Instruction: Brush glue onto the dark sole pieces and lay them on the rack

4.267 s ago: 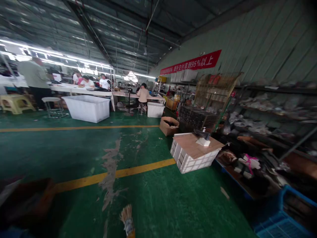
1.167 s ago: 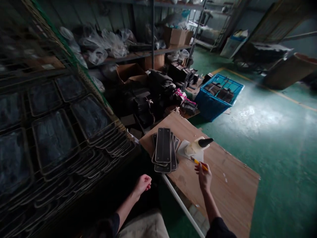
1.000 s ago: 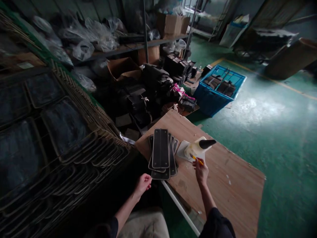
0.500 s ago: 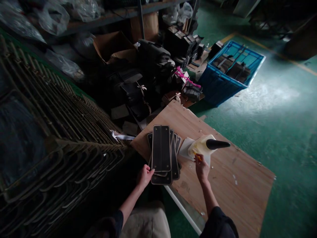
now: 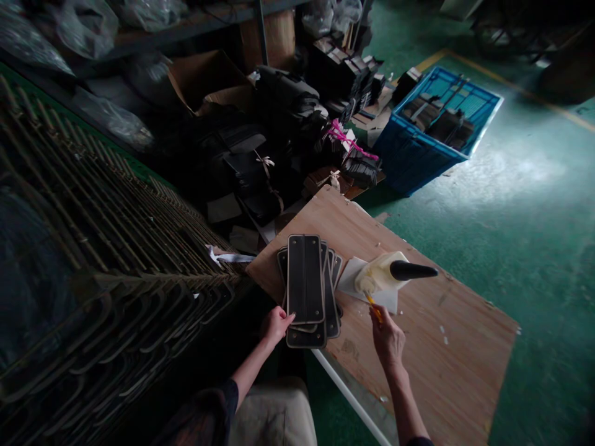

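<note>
My left hand (image 5: pixel 276 324) pinches the lower left corner of the top black panel (image 5: pixel 304 279). That panel has a pale edge, a seam down its middle and small studs near its corners. Under it, more such panels (image 5: pixel 331 310) lie fanned out in a stack. In my right hand (image 5: pixel 388 336) is a slim yellow-handled brush (image 5: pixel 374 310), gripped between closed fingers. Its tip is at the mouth of a cream-coloured glue bottle (image 5: pixel 382 272), which lies tipped on a white sheet (image 5: pixel 349 277) and has a black cone-shaped end.
The stack and bottle rest on a wooden board (image 5: pixel 458 334). Racks of dark frames (image 5: pixel 116 248) stand close on the left. Beyond the board are tied bundles (image 5: pixel 360 167), an open cardboard box (image 5: pixel 209 77) and a blue crate (image 5: pixel 413 152) on the green floor.
My right hand has drawn back from the bottle's mouth toward me, showing more of the brush. My left hand has shifted slightly right and up along the panel's corner.
</note>
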